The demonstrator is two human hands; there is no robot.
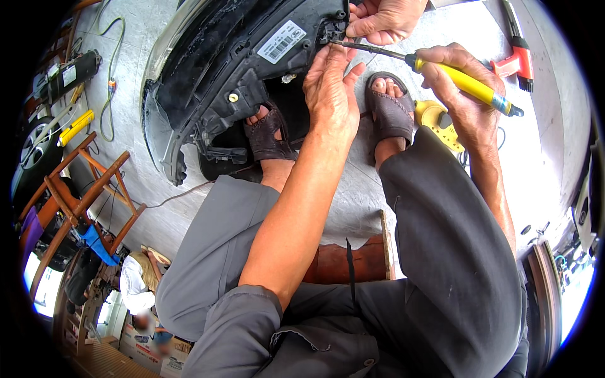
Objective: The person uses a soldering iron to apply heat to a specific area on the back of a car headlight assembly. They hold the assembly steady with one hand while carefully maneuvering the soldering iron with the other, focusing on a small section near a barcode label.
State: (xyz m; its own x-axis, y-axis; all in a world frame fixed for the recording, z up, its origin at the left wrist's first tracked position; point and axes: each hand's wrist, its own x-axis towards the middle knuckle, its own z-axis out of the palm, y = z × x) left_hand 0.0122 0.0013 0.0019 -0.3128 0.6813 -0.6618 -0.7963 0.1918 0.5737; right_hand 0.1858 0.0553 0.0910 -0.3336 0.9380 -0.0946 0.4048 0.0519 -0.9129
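A large black car headlight housing (236,94) with a clear lens edge lies tilted before me, a white label on its back. My left hand (332,94) has its fingertips on the housing's right corner, gripping that edge; its thumb stands apart. In my right hand (463,82) is a yellow-handled tool (472,83) with a long thin metal shaft, held like a pen. Its tip touches or nearly touches the corner beside my left fingertips. Another person's hand (387,20) holds the same corner from the far side; what its fingers pinch is hidden.
A red heat gun (513,62) lies at the far right. By my right foot rests a round yellow tool (437,123). Wooden stools (75,195), a cable (113,82) and a yellow bar-shaped object (76,128) are on the left. Someone sits at lower left.
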